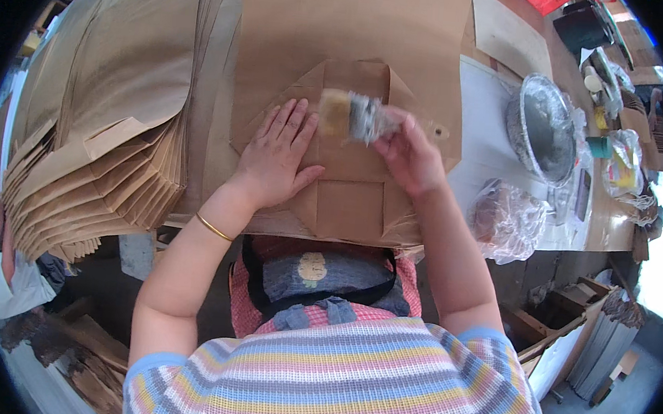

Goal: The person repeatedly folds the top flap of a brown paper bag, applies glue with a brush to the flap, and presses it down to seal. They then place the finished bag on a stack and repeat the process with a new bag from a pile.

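A brown paper bag [354, 155] lies flat before me, its near end folded open into a bottom with creased flaps. Flat on the left side of that folded end rests my left hand [280, 153], fingers stretched out. My right hand [411, 151] is closed around a paste-crusted brush [353, 116], whose bristles point left over the middle of the folded bottom. The brush is blurred; whether its bristles touch the paper I cannot tell.
Left of the bag is a thick stack of folded paper bags [111, 168]. To the right stand a whitish-crusted metal basin [544, 130] and a clear plastic bag [509, 219] near the table edge. At the far left, another person's arm [7, 246] shows.
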A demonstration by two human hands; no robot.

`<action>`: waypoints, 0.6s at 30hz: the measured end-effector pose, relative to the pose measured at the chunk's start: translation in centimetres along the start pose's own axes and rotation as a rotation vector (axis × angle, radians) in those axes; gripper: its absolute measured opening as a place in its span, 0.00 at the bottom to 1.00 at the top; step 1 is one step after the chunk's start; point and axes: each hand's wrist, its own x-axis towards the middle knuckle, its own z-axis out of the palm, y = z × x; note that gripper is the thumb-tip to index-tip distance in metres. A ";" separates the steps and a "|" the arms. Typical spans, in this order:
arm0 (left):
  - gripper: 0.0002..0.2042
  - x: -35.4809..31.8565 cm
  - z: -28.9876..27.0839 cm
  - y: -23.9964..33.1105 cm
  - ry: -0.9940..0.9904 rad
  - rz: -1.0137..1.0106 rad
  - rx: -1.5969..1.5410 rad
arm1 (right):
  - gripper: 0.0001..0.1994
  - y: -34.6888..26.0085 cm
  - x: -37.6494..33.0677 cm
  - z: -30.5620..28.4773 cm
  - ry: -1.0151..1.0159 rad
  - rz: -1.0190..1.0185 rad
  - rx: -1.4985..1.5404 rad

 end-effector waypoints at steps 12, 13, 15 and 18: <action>0.38 0.6 0.0 -0.6 0.009 0.034 0.073 | 0.14 -7.2 -11.7 5.8 -0.441 -0.347 -1.809; 0.38 0.7 0.0 -0.5 0.002 0.033 0.076 | 0.14 -6.6 -12.2 6.1 -0.492 -0.316 -1.802; 0.38 0.8 0.1 -0.3 -0.005 0.029 0.105 | 0.14 -5.4 -13.1 6.5 -0.505 -0.375 -1.785; 0.38 0.6 0.4 -0.7 0.012 0.034 0.118 | 0.12 -3.7 -13.8 6.5 -0.529 -0.413 -1.720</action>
